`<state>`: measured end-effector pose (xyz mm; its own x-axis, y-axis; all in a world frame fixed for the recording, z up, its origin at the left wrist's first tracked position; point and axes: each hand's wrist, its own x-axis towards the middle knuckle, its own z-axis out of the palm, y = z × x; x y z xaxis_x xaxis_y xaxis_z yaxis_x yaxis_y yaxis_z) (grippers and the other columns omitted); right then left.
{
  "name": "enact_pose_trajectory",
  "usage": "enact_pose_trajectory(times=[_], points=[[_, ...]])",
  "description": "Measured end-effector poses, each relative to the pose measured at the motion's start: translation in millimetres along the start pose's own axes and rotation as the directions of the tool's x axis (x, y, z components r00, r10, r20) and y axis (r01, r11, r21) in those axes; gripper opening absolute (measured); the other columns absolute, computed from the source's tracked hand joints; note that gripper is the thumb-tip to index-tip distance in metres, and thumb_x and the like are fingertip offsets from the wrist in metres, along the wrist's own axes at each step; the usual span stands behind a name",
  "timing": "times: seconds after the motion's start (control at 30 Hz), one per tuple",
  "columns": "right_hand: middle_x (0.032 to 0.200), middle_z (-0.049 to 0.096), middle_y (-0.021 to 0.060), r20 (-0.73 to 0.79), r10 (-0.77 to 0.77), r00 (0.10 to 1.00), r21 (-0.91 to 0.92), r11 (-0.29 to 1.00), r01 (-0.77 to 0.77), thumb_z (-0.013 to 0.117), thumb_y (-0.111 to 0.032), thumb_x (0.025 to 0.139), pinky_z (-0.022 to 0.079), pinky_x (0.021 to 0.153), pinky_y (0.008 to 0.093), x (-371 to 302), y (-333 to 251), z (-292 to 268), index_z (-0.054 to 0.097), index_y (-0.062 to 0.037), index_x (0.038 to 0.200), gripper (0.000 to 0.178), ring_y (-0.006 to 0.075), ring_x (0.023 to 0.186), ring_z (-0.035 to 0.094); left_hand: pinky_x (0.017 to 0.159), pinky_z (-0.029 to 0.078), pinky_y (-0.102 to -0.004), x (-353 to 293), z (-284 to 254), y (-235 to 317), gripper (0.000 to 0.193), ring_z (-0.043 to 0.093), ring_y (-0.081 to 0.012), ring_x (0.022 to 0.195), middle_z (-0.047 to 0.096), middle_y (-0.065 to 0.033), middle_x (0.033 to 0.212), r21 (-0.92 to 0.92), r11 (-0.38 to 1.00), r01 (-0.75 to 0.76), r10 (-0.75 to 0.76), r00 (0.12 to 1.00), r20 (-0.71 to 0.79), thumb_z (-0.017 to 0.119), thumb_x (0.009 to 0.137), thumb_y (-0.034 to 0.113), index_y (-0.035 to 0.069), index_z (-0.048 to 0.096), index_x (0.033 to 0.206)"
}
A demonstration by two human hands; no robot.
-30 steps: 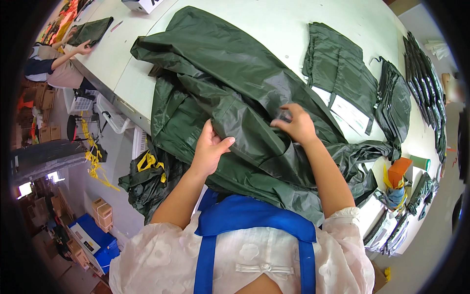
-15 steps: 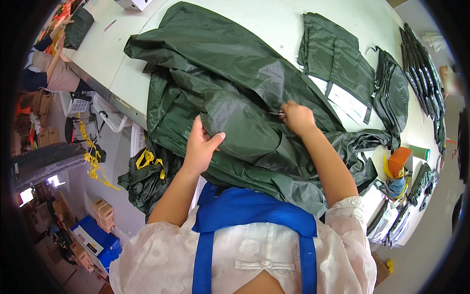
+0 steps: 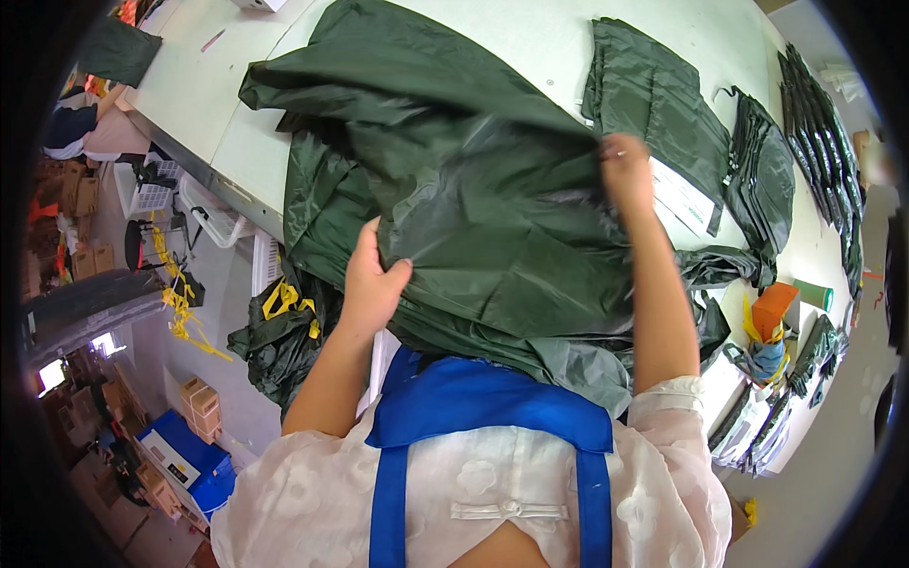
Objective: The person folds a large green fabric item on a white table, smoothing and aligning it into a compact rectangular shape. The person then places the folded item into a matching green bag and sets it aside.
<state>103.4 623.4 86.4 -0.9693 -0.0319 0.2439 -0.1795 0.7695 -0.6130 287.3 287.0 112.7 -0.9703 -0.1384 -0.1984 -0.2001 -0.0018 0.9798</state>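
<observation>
A large sheet of dark green, shiny waterproof fabric (image 3: 502, 218) lies heaped on the white table in front of me. My left hand (image 3: 372, 281) pinches its near-left part, with the thumb on top and the fingers hidden beneath. My right hand (image 3: 627, 170) grips the fabric's right edge with curled fingers and pulls it out taut, slightly raised. Between the two hands the cloth is spread and partly blurred by motion. Beyond my right hand lies a stack of folded green pieces (image 3: 653, 90), with a white printed sheet (image 3: 680, 197) next to it.
Fanned green pieces (image 3: 759, 161) and dark packed bundles (image 3: 819, 151) line the table's right side. An orange box (image 3: 774, 310) stands near a green roll (image 3: 812, 295). Left of the table are white crates (image 3: 213, 216) and dark fabric with yellow straps (image 3: 289, 312). Another person (image 3: 95, 128) handles green fabric at far left.
My right hand has moved right and away from me, drawing the fabric's edge with it, so the cloth is stretched wider. The left hand has shifted slightly left. The other person's fabric has moved left.
</observation>
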Motion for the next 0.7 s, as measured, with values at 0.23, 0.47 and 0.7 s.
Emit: enact_pose_trajectory(times=[0.23, 0.47, 0.7], points=[[0.090, 0.064, 0.0184, -0.113, -0.006, 0.994, -0.102, 0.995, -0.006, 0.058, -0.013, 0.086, 0.050, 0.070, 0.0419, 14, -25, -37, 0.063, -0.0043, 0.097, 0.014, 0.0340, 0.082, 0.064, 0.071, 0.052, -0.0284, 20, 16, -14, 0.067, 0.057, -0.0175, 0.097, 0.056, -0.0118, 0.111, 0.163, 0.935, 0.317, -0.309, 0.948, -0.071, 0.061, 0.082, -0.002, 0.008, 0.027, 0.139], [0.100, 0.060, 0.0093, 0.750, -0.317, 0.580, 0.150, 0.936, 0.318, 0.061, 0.001, 0.073, 0.051, 0.072, 0.0408, -85, -70, -3, 0.062, -0.0091, 0.102, 0.031, 0.0333, 0.085, 0.062, 0.073, 0.056, -0.0363, -2, 37, -6, 0.083, 0.058, -0.0252, 0.105, 0.047, -0.0170, 0.126, -0.193, 0.867, 0.460, -0.475, 0.879, -0.038, 0.059, 0.085, -0.003, 0.016, 0.009, 0.147], [0.085, 0.051, 0.0096, 0.143, -0.390, 0.910, 0.147, 0.917, 0.370, 0.067, 0.005, 0.062, 0.047, 0.060, 0.0355, -101, -62, -78, 0.062, -0.0077, 0.083, 0.025, 0.0268, 0.070, 0.057, 0.057, 0.056, -0.0251, -9, 39, -2, 0.070, 0.061, -0.0170, 0.095, 0.049, -0.0141, 0.125, -0.273, 0.947, 0.168, -0.178, 0.984, -0.013, 0.055, 0.088, -0.004, 0.016, 0.021, 0.145]])
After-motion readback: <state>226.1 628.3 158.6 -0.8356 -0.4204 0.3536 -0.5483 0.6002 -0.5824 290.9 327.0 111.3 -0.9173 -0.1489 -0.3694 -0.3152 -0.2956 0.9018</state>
